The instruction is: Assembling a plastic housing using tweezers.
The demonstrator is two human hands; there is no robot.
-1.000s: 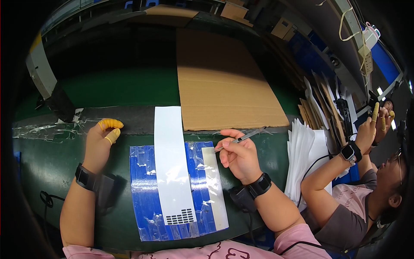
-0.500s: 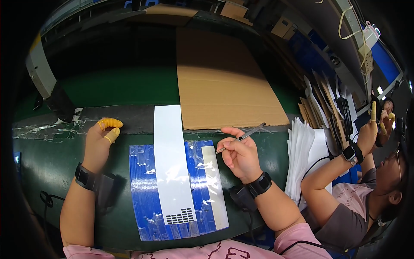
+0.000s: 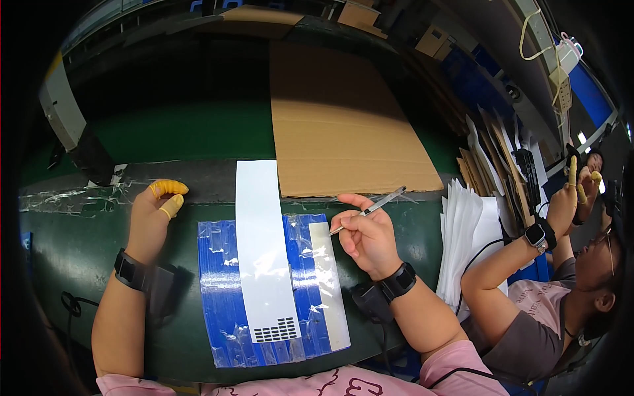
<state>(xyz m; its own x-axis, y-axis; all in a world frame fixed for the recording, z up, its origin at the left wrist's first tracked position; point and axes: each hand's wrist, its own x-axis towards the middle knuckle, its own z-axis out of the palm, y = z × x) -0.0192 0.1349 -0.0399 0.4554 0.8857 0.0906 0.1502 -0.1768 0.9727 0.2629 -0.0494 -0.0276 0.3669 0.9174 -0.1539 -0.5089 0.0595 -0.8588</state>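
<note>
A long white strip (image 3: 264, 244) with a grid of small dark rectangles at its near end lies over a blue board (image 3: 221, 290) covered in clear tape. Its far end reaches past the board towards the cardboard. A narrow pale strip (image 3: 328, 290) runs along the board's right side. Left of the board, my left hand (image 3: 150, 214) wears yellow finger cots; its fingers curl in to the thumb, with nothing visible between them. My right hand (image 3: 365, 239), right of the board, grips a slim silver pen-like tool (image 3: 384, 200) between thumb and fingers, its thin tip pointing at the pale strip.
A large cardboard sheet (image 3: 350, 132) lies beyond the board on the green table (image 3: 72, 251). White sheets (image 3: 465, 231) and cardboard pieces (image 3: 492, 152) stand to the right. A co-worker (image 3: 528, 317) sits close on that side. A grey post (image 3: 64, 112) rises at left.
In my right hand the pen-like tool has turned slightly, so its upper part catches more light. Both hands and the white strip stay practically where they were.
</note>
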